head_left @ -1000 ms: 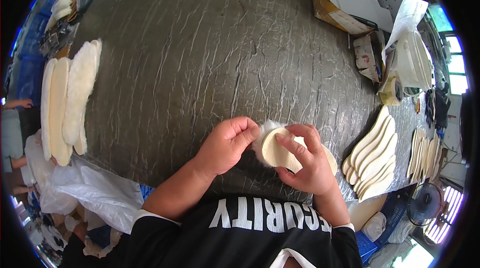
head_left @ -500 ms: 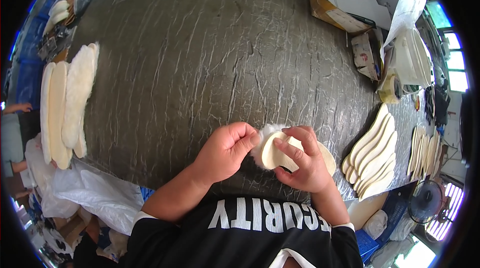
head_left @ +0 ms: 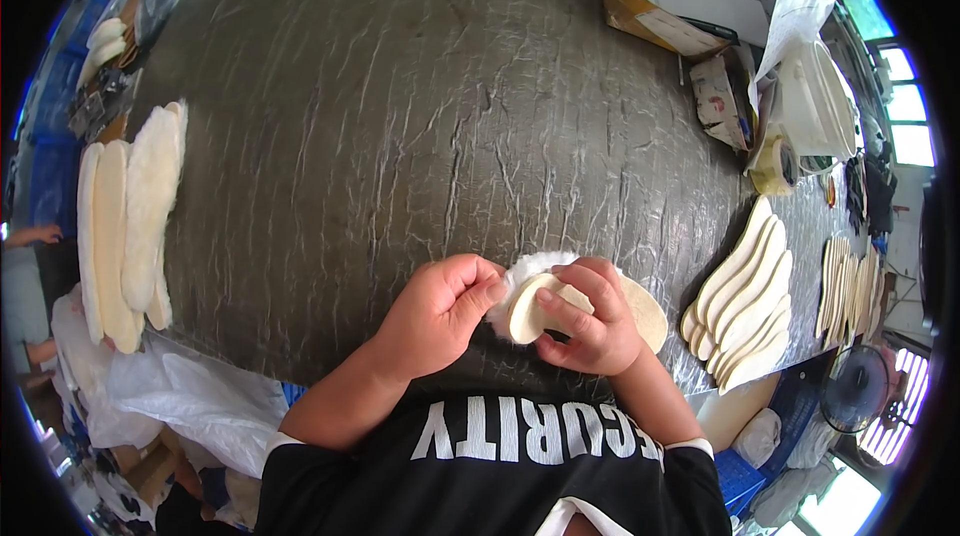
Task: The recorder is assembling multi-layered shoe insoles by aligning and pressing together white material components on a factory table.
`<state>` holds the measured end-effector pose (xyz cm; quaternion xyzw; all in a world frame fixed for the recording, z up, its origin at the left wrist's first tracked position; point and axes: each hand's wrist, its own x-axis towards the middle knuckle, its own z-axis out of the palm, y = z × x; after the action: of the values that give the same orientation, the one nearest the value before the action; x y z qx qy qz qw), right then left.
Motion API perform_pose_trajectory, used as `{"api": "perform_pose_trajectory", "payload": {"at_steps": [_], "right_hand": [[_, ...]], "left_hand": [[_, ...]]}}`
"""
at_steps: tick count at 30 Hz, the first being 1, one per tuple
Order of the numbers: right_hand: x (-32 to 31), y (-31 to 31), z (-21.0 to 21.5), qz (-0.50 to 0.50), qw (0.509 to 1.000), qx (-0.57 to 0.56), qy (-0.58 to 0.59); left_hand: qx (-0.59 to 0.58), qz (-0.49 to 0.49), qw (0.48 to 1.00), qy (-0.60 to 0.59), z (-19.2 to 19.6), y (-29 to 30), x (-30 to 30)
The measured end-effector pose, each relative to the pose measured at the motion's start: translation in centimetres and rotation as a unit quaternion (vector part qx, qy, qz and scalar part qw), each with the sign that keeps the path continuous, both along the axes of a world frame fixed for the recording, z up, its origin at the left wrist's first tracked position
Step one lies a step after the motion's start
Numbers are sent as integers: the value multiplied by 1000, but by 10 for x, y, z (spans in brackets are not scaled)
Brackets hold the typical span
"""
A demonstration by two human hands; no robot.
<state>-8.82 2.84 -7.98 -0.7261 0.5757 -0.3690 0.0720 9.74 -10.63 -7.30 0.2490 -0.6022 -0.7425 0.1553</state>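
Close to the table's near edge, my right hand (head_left: 592, 321) grips a cream insole (head_left: 645, 314) with white fluffy pile along its far and left sides. Its thumb and fingers press on the smooth cream face. My left hand (head_left: 438, 308) is closed in a pinch at the left end of the insole, thumb against forefinger on the fluffy rim. What lies between those fingertips is too small to make out. To the right, a fanned stack of cream insoles (head_left: 742, 301) lies on the dark, creased table covering (head_left: 350, 156).
Fluffy and smooth insoles (head_left: 150, 211) lie at the left edge. Another row of insoles (head_left: 845, 291) is farther right. A cardboard box (head_left: 630, 11) and a tape roll (head_left: 775, 168) stand at the back right. Below are a plastic bag (head_left: 205, 401) and a fan (head_left: 858, 388).
Both hands and the insole have shifted slightly left in the picture. More of the white pile shows along the insole's far side. The whole view has moved a little.
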Motion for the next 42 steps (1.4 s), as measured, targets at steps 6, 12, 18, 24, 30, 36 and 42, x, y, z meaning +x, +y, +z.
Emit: {"api": "perform_pose_trajectory", "payload": {"at_steps": [6, 12, 18, 24, 30, 36, 42], "right_hand": [[2, 3, -12, -1, 997, -63, 43], [3, 8, -21, 33, 991, -125, 25], [9, 6, 4, 67, 986, -79, -129], [14, 3, 25, 22, 988, 47, -147], [7, 7, 23, 59, 977, 88, -185], [12, 7, 33, -94, 895, 252, -357], [-17, 7, 32, 99, 858, 215, -455]], "left_hand": [[-67, -11, 998, 9, 8, 1, 4], [-192, -28, 977, 93, 3, -2, 9], [-222, -50, 963, 144, 7, 1, 15], [-164, -11, 986, 39, 7, 11, 18], [127, 34, 989, -69, -23, 8, 18], [157, 13, 988, 0, -31, 11, 15], [401, 82, 912, 18, -43, 17, 1]]}}
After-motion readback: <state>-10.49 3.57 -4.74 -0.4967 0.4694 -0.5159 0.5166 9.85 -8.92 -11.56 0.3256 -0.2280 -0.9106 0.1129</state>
